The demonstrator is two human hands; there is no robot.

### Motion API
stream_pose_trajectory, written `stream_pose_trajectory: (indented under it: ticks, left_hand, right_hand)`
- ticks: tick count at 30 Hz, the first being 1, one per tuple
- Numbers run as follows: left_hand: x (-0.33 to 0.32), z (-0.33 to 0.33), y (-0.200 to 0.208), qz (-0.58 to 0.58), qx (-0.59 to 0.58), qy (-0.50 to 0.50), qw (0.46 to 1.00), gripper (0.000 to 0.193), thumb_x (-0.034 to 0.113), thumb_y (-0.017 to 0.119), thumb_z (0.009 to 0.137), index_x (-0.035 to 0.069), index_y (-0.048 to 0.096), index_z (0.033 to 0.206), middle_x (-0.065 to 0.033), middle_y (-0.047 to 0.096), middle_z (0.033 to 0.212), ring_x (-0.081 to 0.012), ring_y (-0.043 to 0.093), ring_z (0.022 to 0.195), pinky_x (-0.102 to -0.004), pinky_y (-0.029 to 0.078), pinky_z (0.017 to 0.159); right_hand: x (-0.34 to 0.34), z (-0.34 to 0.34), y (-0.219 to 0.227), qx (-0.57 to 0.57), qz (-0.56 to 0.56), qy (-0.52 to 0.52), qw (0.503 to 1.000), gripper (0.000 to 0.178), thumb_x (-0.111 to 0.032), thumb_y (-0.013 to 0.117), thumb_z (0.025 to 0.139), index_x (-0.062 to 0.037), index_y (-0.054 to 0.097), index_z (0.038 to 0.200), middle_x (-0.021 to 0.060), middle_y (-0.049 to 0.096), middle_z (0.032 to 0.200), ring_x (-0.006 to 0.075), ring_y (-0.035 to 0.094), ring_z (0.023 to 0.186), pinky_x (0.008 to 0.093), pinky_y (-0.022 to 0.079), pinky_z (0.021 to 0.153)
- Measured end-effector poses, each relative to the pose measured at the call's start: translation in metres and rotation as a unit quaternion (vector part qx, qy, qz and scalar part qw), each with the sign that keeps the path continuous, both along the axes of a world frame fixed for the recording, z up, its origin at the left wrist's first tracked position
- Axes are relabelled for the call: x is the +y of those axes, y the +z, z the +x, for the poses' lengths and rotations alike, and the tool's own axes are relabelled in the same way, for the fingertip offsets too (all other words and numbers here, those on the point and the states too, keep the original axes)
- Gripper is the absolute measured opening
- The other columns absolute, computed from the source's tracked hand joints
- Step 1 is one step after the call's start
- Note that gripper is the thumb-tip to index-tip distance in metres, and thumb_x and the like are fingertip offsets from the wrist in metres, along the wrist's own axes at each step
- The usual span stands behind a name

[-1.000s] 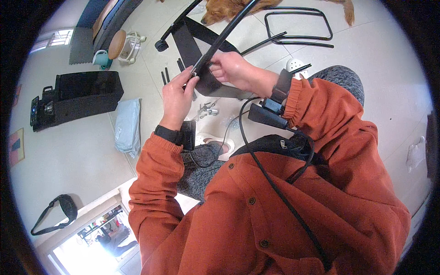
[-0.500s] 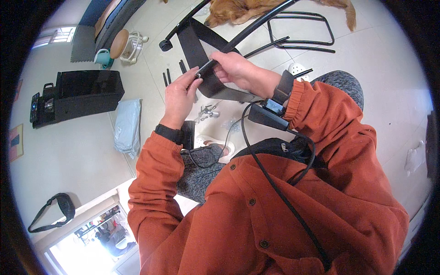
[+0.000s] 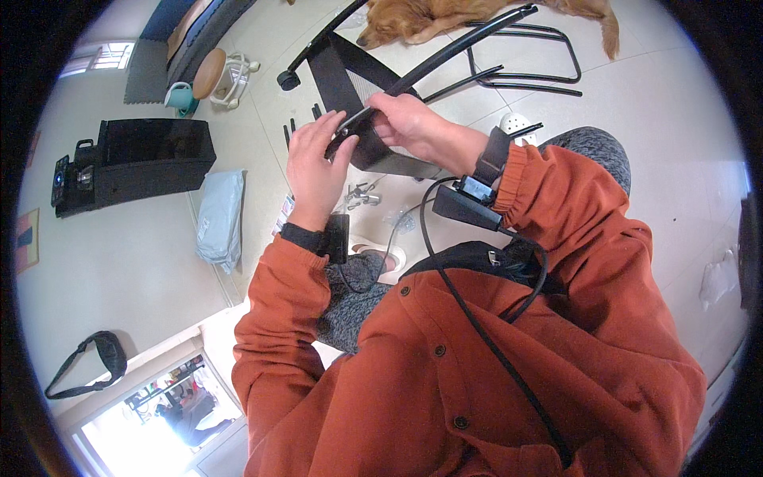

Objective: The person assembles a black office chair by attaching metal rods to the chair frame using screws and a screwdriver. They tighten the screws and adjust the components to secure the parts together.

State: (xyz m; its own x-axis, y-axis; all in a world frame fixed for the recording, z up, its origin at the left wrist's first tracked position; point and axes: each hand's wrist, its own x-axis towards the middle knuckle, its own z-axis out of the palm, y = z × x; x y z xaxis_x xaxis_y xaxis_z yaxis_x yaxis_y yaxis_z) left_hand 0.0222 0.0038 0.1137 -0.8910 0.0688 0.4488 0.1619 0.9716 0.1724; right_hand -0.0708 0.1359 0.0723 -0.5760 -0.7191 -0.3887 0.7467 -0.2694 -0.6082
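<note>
A black metal tube [image 3: 453,54] slants across the upper middle, its near end between my hands. My right hand [image 3: 409,127] is closed around it close to that end. At the tip, my left hand [image 3: 316,163] pinches the tube between thumb and fingers. Under and beyond my hands lies a black fabric panel with a mesh middle [image 3: 367,89], joined to a second black tube with a round foot [image 3: 288,79]. My fingers partly hide where tube and fabric meet.
Small metal hardware [image 3: 362,195] and a clear plastic bag [image 3: 401,221] lie on the floor near my feet. A black bent-tube frame [image 3: 568,56] rests at upper right, near a lying dog [image 3: 429,20]. A grey parcel [image 3: 221,219] is at left. Cables hang from my wrists.
My left hand has shifted slightly toward me and its fingers have straightened somewhat at the tube's end. The tube's far end has dropped a little into view. My right hand keeps its grip.
</note>
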Motion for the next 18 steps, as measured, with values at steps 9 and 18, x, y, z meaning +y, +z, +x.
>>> stream_pose_trajectory:
  ticks: [9, 18]
  left_hand:
    - [0.031, -0.003, 0.007, 0.207, -0.018, 0.035, 0.977, 0.015, 0.014, 0.065, 0.078, 0.005, 0.064, 0.09, -0.0086, 0.056, 0.085, -0.0165, 0.055, 0.064, -0.0266, 0.046, 0.058]
    - [0.026, -0.009, 0.003, 0.012, 0.028, -0.019, 0.999, 0.01, 0.007, 0.062, 0.075, 0.004, 0.063, 0.084, -0.008, 0.06, 0.087, -0.0241, 0.056, 0.078, -0.0332, 0.045, 0.07]
  right_hand:
    - [0.002, 0.001, -0.001, -0.019, -0.005, 0.008, 1.0, 0.021, -0.019, 0.048, 0.084, -0.0097, 0.044, 0.065, -0.0033, 0.036, 0.053, 0.0067, 0.028, 0.038, 0.0233, 0.018, 0.034]
    - [0.0, 0.002, -0.003, -0.016, -0.009, 0.018, 1.0, 0.02, -0.017, 0.048, 0.083, -0.0096, 0.044, 0.065, -0.0031, 0.035, 0.053, 0.0072, 0.027, 0.04, 0.0245, 0.018, 0.035]
